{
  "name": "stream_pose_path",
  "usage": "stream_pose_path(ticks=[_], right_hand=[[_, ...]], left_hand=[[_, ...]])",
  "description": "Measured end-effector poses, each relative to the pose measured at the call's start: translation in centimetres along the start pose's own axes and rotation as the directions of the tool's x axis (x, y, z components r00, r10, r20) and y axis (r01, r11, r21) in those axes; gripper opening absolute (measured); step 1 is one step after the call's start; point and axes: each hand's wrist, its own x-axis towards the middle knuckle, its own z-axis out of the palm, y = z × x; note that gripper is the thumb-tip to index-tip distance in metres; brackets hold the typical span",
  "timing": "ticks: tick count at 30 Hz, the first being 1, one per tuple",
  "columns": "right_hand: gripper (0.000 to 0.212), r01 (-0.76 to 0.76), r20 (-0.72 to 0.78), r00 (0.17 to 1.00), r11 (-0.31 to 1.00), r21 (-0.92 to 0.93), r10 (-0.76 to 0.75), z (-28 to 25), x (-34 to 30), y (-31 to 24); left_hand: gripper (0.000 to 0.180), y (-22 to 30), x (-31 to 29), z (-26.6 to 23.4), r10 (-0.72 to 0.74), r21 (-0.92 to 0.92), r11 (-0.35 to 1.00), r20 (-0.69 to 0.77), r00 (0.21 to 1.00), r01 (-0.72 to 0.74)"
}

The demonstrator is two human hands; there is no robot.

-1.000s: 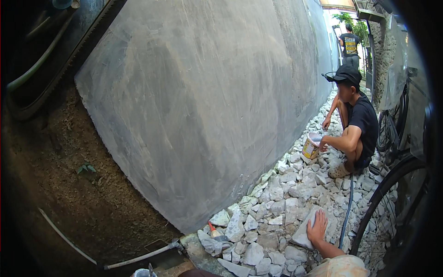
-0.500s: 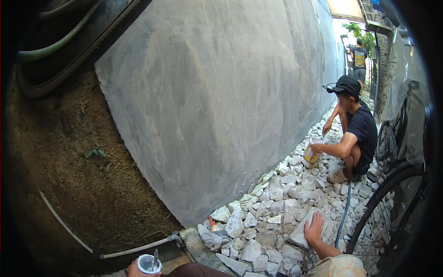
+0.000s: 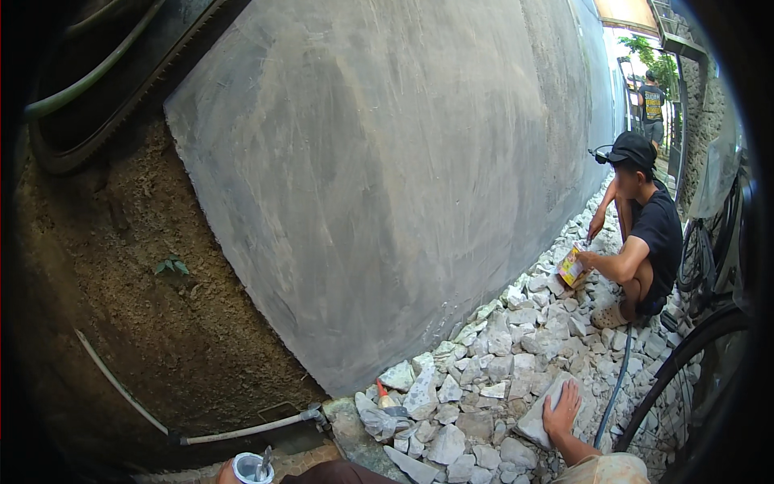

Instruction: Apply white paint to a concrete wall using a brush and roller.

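At the bottom edge, my left hand (image 3: 228, 473) is closed round a small white tub (image 3: 252, 469). A spoon-like metal tool (image 3: 264, 461) stands in the tub with its handle up; its lower end is hidden. My right hand (image 3: 562, 410) lies flat, fingers stretched out, on top of a large pale stone (image 3: 535, 423) among the rubble to the right. What looks like a red-handled brush (image 3: 385, 395) lies on the stones beside the foot of the wall, next to a crumpled clear plastic bag (image 3: 376, 419).
A grey plastered wall (image 3: 371, 202) rises ahead, with rough brown earth (image 3: 161, 266) to its left. A co-worker (image 3: 645, 234) squats on the stones holding a yellow-labelled container (image 3: 573, 268). A hose (image 3: 617, 387) and bicycle wheel (image 3: 657, 395) are at right. Another person (image 3: 651, 109) stands farther off.
The view has turned slightly left, so the scene sits farther right. My left hand and tub have dropped lower. My right hand stays on the stone. The co-worker's container has turned, showing more label.
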Motion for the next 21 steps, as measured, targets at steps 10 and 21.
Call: stream_pose_path(ticks=[10, 21], right_hand=[[0.077, 0.019, -0.007, 1.0, 1.0, -0.017, -0.019, 0.0, -0.2, -0.1], [0.074, 0.015, -0.037, 0.999, 1.0, -0.004, -0.015, 0.4, -0.4, 0.1]], left_hand=[[0.055, 2.6, 1.0, 1.0, -0.115, 0.153, 0.981, -0.015, 0.993, 0.116], [0.068, 1.5, 2.7, 1.5, -0.13, -0.157, 0.977, 0.101, 0.986, 0.145]])
